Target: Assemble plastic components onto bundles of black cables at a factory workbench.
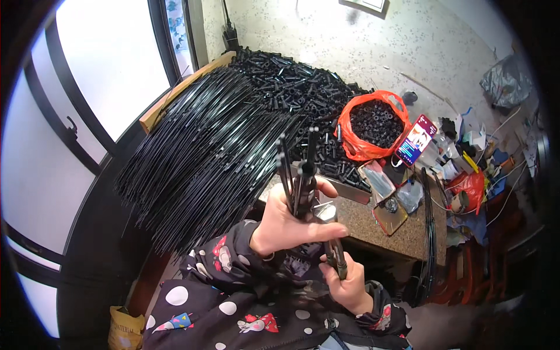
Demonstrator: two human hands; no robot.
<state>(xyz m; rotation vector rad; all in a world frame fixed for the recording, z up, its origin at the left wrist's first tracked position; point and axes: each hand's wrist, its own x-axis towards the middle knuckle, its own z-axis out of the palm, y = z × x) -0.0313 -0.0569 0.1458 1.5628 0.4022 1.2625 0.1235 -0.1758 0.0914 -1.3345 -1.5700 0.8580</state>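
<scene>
Raised in front of my chest, my left hand [283,224] is closed around several thin black rods [284,163] and a thicker black tube [304,186], all pointing upward. Just below, my right hand [348,286] grips the dark handle of a hand tool [335,254]. The tool's shiny metal head [325,212] sits by my left thumb, close to the lower part of the bundle. Whether it is a hammer or pliers I cannot make out. My fingers hide the bundle's lower ends.
Long black rods [204,151] lie massed at the left, along a wooden board [189,87]. Small black tubes [291,81] heap up behind. An orange plastic bag [357,150] holds black parts; a lit phone [416,140] leans beside it. Clutter covers the right of the stone-patterned table [373,239].
</scene>
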